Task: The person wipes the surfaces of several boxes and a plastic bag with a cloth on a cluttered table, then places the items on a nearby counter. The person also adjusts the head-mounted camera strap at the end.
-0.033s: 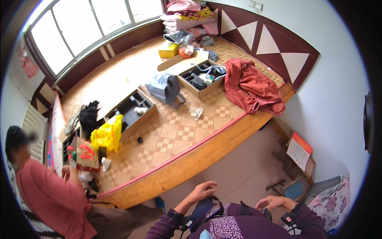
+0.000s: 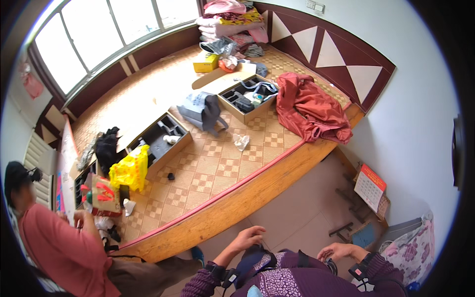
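Note:
My left hand (image 2: 248,237) hovers at waist height with its fingers stretched out, beside a dark blue strap (image 2: 250,260) on my front. Nothing shows in it. My right hand (image 2: 335,251) rests near my right side, fingers loosely bent and apart, close to a dark looped cord (image 2: 332,268). It appears to hold nothing. Black bands with small devices circle both wrists. Beyond my hands, the wooden edge (image 2: 225,208) of a raised platform runs diagonally. Crumpled white paper (image 2: 241,142) and a small black object (image 2: 170,176) lie on its patterned mat (image 2: 210,168).
Open boxes (image 2: 180,143) with black inserts, a grey bag (image 2: 200,111), a yellow plastic bag (image 2: 131,168) and a red jacket (image 2: 309,111) lie on the platform. A person in a red top (image 2: 64,242) sits at left. A calendar (image 2: 369,190) stands at right.
The room has slid slightly leftward in view. Both my hands keep almost the same place and pose.

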{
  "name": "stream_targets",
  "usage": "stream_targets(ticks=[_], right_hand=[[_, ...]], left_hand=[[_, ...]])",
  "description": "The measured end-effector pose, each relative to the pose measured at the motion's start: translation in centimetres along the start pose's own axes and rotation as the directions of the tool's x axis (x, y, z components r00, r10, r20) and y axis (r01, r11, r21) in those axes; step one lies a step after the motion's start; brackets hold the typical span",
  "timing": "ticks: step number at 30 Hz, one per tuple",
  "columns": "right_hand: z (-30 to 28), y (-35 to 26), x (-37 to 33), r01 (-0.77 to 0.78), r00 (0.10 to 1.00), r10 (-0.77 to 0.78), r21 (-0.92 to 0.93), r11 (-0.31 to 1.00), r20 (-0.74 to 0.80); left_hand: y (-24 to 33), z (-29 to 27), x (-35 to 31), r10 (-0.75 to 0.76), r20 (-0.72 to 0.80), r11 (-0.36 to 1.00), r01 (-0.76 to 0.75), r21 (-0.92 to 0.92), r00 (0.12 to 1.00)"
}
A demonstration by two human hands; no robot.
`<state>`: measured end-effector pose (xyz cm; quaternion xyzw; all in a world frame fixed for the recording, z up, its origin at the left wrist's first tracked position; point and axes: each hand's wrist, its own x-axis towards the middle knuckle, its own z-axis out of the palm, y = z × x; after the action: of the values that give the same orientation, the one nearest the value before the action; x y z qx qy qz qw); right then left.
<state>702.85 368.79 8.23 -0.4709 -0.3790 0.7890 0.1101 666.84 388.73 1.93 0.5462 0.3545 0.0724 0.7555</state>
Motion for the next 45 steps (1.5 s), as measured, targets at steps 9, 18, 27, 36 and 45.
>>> stream_targets(ticks=[9,18,27,36,45], right_hand=[[-4.8,-4.0,3.3,-0.104,0.980,0.111,0.049,0.993,-0.167],[-18.0,-11.7,9.3,-0.088,0.934,0.169,-0.255,0.963,0.316],[-32.5,-20.9,13.8,0.079,0.896,0.195,-0.576,0.814,0.400],[-28.7,-30.1,18.2,0.469,0.779,-0.127,-0.436,0.768,0.615],[-26.4,-38.7,20.7,0.687,0.710,-0.303,-0.529,0.499,0.636]], left_hand=[[-3.4,-4.5,0.1,-0.062,0.103,0.985,0.077,-0.156,0.993],[-4.9,-4.5,2.5,-0.180,-0.238,0.939,0.095,-0.330,0.954],[1.8,-0.4,6.5,-0.194,-0.503,0.862,-0.098,-0.497,0.843],[16.8,3.4,8.6,0.338,-0.454,0.935,-0.348,0.063,0.825],[13.7,3.3,7.4,0.205,-0.725,0.954,0.031,0.298,0.657]])
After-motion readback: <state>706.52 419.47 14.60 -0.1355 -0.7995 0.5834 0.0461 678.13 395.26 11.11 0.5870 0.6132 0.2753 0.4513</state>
